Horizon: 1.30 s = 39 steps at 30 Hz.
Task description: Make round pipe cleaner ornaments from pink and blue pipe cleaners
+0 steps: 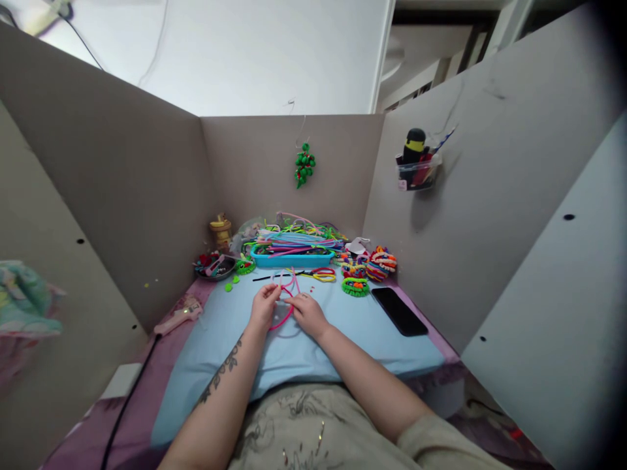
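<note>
Pink pipe cleaners [281,323] are bent into a loop between my hands, just above the blue cloth [230,336]. My left hand [264,304] pinches the loop at its left side, thumb and fingers pressed together. On the other side, my right hand [309,314] grips it with bent fingers. Lighter pink ends [296,279] stick up beyond the fingertips. Exactly how the strands cross between the hands is too small to tell. Scissors with red and yellow handles [324,275] lie just past my hands, and small red bits are near them.
A blue tray [294,260] heaped with colourful pipe cleaners stands at the back. Fuzzy bundles [381,264] and a black phone [399,311] lie right. On the left are a pink glue gun [179,318] with a cord and a dark bowl [223,269]. Grey panels enclose three sides.
</note>
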Tool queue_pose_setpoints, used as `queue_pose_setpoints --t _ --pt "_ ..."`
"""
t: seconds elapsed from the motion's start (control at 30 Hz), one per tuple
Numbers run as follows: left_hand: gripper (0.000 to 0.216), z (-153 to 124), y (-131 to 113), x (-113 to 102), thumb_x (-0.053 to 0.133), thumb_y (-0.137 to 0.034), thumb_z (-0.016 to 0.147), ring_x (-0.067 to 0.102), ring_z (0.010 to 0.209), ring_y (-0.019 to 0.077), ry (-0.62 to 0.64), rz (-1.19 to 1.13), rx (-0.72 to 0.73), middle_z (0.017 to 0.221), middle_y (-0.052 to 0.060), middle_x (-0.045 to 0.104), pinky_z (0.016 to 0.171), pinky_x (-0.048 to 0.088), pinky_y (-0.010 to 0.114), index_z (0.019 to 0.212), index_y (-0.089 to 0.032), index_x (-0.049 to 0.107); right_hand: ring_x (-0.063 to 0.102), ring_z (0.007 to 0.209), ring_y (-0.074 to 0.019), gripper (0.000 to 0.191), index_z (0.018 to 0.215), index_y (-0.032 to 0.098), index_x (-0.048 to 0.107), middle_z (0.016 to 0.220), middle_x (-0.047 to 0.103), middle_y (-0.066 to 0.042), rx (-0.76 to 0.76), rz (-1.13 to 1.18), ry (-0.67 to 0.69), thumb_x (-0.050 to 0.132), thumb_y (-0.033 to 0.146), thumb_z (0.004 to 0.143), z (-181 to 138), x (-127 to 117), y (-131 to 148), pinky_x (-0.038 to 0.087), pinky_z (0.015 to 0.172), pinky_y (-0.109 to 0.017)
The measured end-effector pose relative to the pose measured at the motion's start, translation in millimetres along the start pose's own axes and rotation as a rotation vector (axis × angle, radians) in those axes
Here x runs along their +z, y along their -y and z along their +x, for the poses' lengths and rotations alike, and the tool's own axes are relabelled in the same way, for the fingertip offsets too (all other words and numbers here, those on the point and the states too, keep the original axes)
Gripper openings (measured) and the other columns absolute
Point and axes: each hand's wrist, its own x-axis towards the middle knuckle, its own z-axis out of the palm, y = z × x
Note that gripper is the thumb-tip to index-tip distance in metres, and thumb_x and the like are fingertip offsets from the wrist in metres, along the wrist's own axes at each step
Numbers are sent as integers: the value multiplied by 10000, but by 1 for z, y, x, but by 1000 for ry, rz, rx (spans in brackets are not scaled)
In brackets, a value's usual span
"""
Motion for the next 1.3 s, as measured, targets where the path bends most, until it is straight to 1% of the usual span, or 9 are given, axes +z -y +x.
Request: queue_pose_setpoints --t 0.1,0.23,0.47,0.57,0.67,0.83,1.0,1.13,1.3 --pt "365 0 -2 0 705 -416 600 583 598 104 -44 59 98 694 11 629 525 412 198 801 -142 573 538 856 -192 382 1132 242 597 891 630 -61 -45 20 -34 441 111 809 -1 -2 3 439 818 -342" --pt "282 1 2 0 691 -351 618 608 660 133 -36 198 208 706 28 643 625 461 242 766 -137 582 557 850 -186 324 1096 235 624 897 646 -59 -92 140 -47 431 187 840 -1 -4 7 445 818 -353" --pt "199 2 11 -1 614 -331 691 589 626 136 -5 426 333 707 29 643 602 453 247 776 -151 601 601 779 -168 307 971 211 679 807 653 -49 151 368 -203 400 310 889 1 -13 9 472 734 -305" --pt "208 3 10 -2 616 -330 691 596 643 143 -14 447 340 728 35 650 613 456 252 800 -154 596 581 725 -158 254 1007 207 661 813 640 -47 172 328 -209 487 286 839 3 -11 7 467 664 -280" --pt "246 1 9 -2 611 -317 701 584 603 135 3 495 380 696 21 645 592 448 248 888 -157 592 556 695 -147 281 1041 211 633 833 619 -42 209 270 -216 554 228 772 4 -6 4 458 618 -259" --pt "276 -10 9 4 559 -297 763 591 618 134 96 655 508 764 21 657 603 440 247 1017 -190 560 561 812 -162 201 937 213 626 883 586 -34 226 207 -219 544 192 755 4 1 -7 464 766 -296" --pt "273 -17 9 10 506 -272 813 610 651 163 152 844 554 810 41 672 609 432 259 1076 -206 530 530 806 -171 277 990 200 599 891 545 -40 226 91 -241 528 128 733 1 1 -16 456 770 -312" --pt "268 -20 9 12 472 -220 828 619 759 184 161 966 636 898 60 672 672 436 270 1087 -214 541 524 823 -174 254 956 218 636 878 524 -39 253 73 -234 529 130 744 1 1 -19 450 779 -314" --pt "238 -23 9 14 444 -194 840 597 886 196 170 1051 706 962 65 662 783 434 299 1033 -207 582 497 735 -162 95 797 186 641 803 499 -26 310 85 -286 573 205 733 1 -3 -15 446 692 -291"
